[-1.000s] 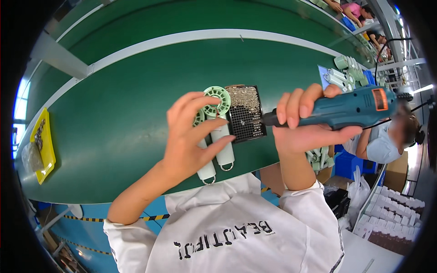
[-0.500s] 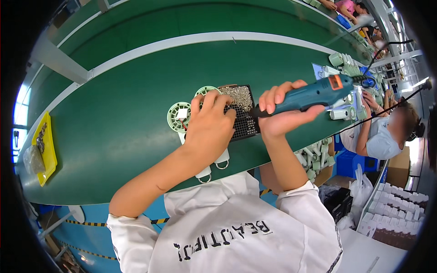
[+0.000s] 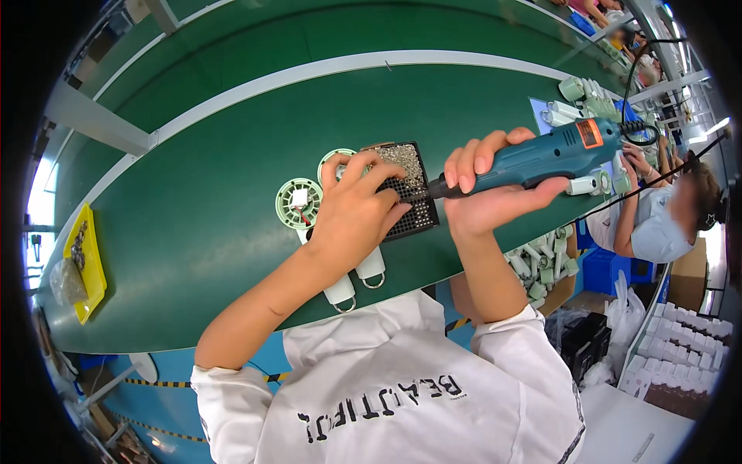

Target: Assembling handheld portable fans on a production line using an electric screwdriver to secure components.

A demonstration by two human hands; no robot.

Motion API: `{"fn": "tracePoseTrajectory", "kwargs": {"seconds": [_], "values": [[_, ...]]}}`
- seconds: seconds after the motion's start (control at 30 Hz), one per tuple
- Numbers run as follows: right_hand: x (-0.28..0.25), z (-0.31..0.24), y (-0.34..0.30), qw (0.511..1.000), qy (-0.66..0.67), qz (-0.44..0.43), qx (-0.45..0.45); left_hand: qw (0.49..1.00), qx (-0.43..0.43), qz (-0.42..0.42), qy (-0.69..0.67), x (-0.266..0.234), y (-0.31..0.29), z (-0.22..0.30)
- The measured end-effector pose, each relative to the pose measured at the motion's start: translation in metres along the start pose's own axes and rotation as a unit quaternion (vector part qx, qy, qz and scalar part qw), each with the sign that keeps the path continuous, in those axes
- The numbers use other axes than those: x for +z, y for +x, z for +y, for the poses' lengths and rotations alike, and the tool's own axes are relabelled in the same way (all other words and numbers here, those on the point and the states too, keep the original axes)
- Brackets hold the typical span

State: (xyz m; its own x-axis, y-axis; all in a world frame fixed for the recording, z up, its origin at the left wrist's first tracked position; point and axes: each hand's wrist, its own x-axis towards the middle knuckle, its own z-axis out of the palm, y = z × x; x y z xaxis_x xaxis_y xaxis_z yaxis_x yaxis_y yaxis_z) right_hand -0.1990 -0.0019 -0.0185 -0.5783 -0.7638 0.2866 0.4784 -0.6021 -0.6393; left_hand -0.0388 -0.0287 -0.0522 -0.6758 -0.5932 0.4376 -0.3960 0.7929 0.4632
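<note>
My right hand (image 3: pixel 483 203) is wrapped round a teal electric screwdriver (image 3: pixel 545 157), its black nose pointing left at the edge of a black gridded screw tray (image 3: pixel 423 224). Loose small screws (image 3: pixel 406 158) are heaped in the tray's far part. Over the tray's left side, my left hand (image 3: pixel 348 209) has its fingers bent and apart, index finger and thumb above the grid. Beneath it lie two handheld fans: the nearer one (image 3: pixel 285 203) shows a pale green round head with a white block and red wire; the other's head (image 3: pixel 328 162) is partly covered by my fingers.
A yellow tray (image 3: pixel 96 286) with small parts and a clear bag sits at the far left of the green table (image 3: pixel 209 209). More pale green and white fan parts (image 3: pixel 587 91) lie at the right. A box of parts (image 3: pixel 541 267) stands below the edge; a co-worker (image 3: pixel 657 220) sits nearby.
The screwdriver and my right hand have shifted slightly right relative to the tray. My left index finger has stretched further over the tray and the thumb has spread away from it.
</note>
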Motion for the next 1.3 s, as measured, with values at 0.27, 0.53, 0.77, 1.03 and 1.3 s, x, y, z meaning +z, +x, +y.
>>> {"fn": "tracePoseTrajectory", "kwargs": {"seconds": [0.27, 0.53, 0.77, 1.03, 1.3], "values": [[-0.005, -0.002, -0.001, 1.000, -0.015, 0.001, -0.004, 0.998, 0.037, 0.012, 0.053, 0.001, -0.001, 0.001], [0.011, -0.008, -0.012, 0.990, 0.070, -0.121, 0.009, 0.993, 0.117, 0.027, -0.018, -0.020, -0.008, -0.003], [0.031, -0.012, -0.024, 0.981, 0.089, -0.135, 0.109, 0.983, 0.140, 0.026, -0.119, -0.040, -0.031, -0.009], [0.048, 0.003, -0.031, 0.952, 0.149, -0.237, 0.126, 0.976, 0.112, 0.048, -0.181, -0.052, -0.059, -0.019], [0.089, 0.049, -0.033, 0.931, 0.090, -0.355, 0.002, 0.981, 0.007, 0.142, -0.134, -0.064, -0.076, -0.048]]}}
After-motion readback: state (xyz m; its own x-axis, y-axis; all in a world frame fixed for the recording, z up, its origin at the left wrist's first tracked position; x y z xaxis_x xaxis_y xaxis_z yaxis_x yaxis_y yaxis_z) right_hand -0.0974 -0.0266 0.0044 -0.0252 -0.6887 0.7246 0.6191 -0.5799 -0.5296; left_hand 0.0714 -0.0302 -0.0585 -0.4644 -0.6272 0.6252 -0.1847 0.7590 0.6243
